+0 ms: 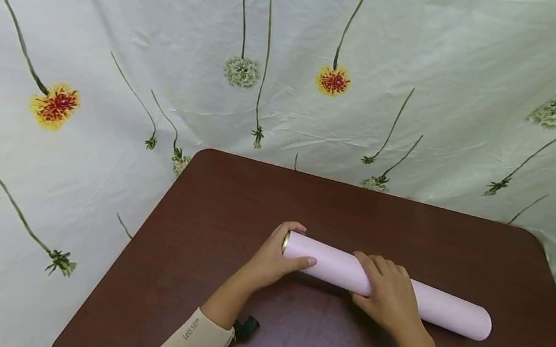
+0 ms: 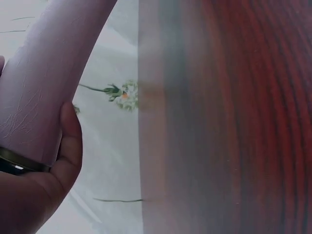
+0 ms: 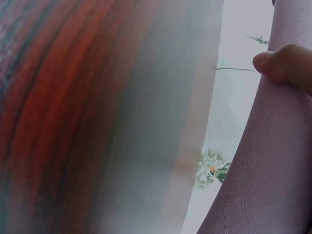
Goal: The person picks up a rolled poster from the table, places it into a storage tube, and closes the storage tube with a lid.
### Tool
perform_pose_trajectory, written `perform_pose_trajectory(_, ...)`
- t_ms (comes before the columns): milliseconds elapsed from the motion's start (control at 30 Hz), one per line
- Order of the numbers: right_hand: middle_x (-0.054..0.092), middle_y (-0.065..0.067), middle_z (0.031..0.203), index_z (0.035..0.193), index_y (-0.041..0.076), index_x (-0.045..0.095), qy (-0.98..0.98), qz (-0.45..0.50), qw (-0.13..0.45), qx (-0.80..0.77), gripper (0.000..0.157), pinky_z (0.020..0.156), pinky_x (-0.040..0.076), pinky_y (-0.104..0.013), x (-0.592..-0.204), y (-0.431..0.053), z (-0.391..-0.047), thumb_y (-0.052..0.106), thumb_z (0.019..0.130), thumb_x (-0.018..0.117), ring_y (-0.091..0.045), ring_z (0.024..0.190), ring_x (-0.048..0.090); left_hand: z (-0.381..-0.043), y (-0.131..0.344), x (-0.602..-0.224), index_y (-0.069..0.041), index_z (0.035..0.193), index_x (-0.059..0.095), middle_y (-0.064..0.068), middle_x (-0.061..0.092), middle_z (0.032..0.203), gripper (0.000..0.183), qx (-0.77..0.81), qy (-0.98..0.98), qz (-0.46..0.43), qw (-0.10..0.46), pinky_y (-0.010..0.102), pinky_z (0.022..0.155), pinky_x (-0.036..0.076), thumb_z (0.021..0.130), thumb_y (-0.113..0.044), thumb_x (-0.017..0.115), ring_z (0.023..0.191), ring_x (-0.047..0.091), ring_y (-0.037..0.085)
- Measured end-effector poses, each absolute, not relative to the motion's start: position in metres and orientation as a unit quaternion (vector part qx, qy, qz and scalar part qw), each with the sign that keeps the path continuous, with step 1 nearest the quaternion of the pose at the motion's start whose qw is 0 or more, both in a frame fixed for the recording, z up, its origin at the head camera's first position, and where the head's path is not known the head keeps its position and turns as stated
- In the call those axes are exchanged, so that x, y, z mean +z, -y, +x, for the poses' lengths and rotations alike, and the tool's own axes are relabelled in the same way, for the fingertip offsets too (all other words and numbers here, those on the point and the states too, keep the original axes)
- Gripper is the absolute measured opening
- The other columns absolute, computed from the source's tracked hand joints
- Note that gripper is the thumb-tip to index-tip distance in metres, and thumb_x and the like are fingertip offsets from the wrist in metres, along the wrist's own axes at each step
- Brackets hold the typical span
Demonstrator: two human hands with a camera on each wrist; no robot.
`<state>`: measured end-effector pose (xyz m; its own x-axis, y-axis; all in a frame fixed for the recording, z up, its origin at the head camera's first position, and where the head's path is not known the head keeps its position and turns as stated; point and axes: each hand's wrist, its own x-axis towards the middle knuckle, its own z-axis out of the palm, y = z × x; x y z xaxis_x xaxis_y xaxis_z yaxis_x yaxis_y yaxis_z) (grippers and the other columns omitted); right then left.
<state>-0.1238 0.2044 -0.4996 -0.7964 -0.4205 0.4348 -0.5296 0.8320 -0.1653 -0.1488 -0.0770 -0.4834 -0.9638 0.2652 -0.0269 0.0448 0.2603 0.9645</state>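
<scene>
A long pale pink tube (image 1: 331,263) with a gold-coloured metal rim at its left end lies crosswise over the table, its right end slightly closer to the person. My left hand (image 1: 271,259) grips the rimmed end, thumb on the near side and fingers passing behind. In the left wrist view the thumb (image 2: 71,136) presses along the tube's side, just past the rim. Around the middle of the tube my right hand (image 1: 390,296) holds from above. Its thumb (image 3: 278,63) shows against the wrinkled pink surface in the right wrist view. The tube's underside is hidden.
The dark reddish-brown table (image 1: 228,202) has rounded far corners. Behind it and to its sides hangs a white cloth (image 1: 182,20) printed with flowers and stems. Dark wrist devices (image 1: 245,329) sit at both cuffs, close to the tabletop.
</scene>
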Motion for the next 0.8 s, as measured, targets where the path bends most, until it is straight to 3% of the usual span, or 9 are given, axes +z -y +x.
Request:
perform_pose_trajectory(200, 0.068, -0.005, 0.11, 0.137, 0.019, 0.057, 0.938, 0.256, 0.186, 0.14, 0.081, 0.082, 0.05, -0.05, -0.4982, -0.2039, -0.1228, 0.027, 0.063, 0.09, -0.031, 0.098, 0.066, -0.1463, 0.0762, -0.4845, -0.019, 0.127, 0.048, 0.009, 0.046, 0.129, 0.056, 0.601, -0.788, 0.095, 0.095, 0.03, 0.076, 0.052, 0.084, -0.031, 0.082, 0.092, 0.058, 0.02)
perform_pose_trajectory(800, 0.068, -0.005, 0.112, 0.139, 0.02, 0.056, 0.943, 0.252, 0.163, 0.142, 0.08, 0.083, 0.05, -0.05, -0.4967, -0.2031, -0.1216, 0.029, 0.066, 0.089, -0.03, 0.1, 0.066, -0.1469, 0.0797, -0.4857, -0.014, 0.129, 0.044, 0.01, 0.041, 0.131, 0.05, 0.587, -0.791, 0.139, 0.105, 0.028, 0.081, 0.049, 0.092, -0.028, 0.075, 0.099, 0.054, 0.02)
